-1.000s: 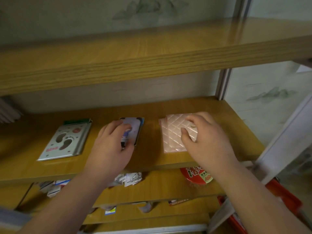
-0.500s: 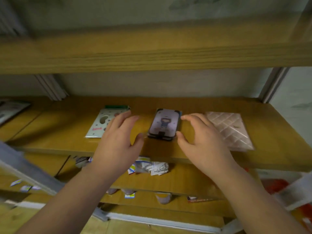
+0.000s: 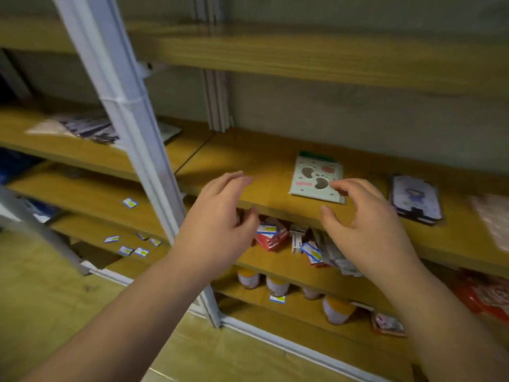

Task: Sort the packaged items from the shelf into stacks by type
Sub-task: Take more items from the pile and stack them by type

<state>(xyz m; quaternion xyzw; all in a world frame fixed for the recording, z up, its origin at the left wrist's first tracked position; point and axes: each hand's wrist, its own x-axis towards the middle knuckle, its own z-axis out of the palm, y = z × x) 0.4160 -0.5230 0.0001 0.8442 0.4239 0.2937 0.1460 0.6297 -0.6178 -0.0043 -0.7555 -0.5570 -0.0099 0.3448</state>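
On the shelf (image 3: 275,172) lay a flat pack (image 3: 316,176) that looked light, thin and a bit slippery, best pinched by its edges, while the left hand (image 3: 217,224) and right hand (image 3: 366,224) hovered wide, holding nothing.

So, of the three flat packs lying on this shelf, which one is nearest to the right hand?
The pale green pack with the footprint picture. The right hand has its fingertips just at that pack's front edge, while the purple cartoon pack and the pink pack lie further right.
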